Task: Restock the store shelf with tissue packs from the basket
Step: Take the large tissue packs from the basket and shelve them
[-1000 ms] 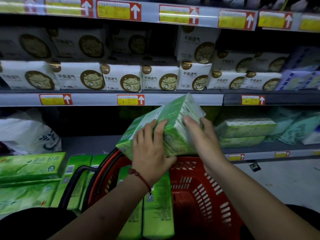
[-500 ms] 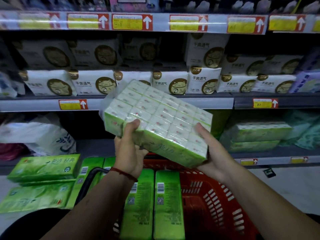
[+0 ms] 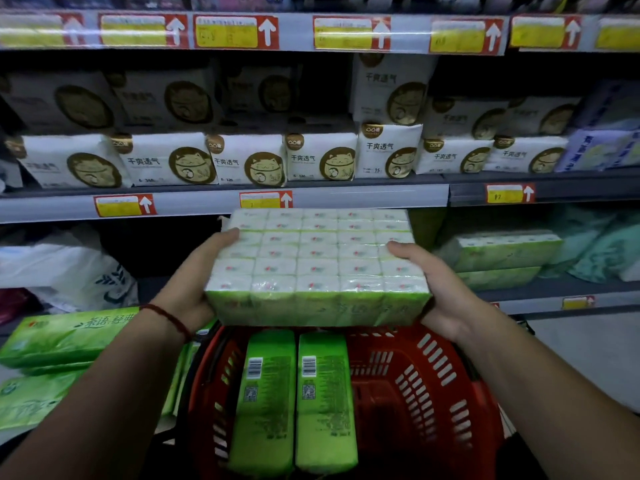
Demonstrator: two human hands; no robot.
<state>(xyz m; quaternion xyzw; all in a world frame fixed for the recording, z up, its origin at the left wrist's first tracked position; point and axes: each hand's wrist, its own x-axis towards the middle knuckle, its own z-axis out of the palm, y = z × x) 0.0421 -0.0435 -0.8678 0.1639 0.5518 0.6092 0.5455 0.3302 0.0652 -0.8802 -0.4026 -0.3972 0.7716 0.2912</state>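
Since a moment ago the tissue pack has levelled out flat above the basket, left hand and right hand gripping its ends. Best I keep it level and slide it into the dark shelf gap beyond.

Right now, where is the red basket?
The basket sits bottom centre of the head view, below the held tissue pack, with two green packs inside.

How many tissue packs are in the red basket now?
2: the left pack and the right pack stand side by side in the basket; others may hide beneath.
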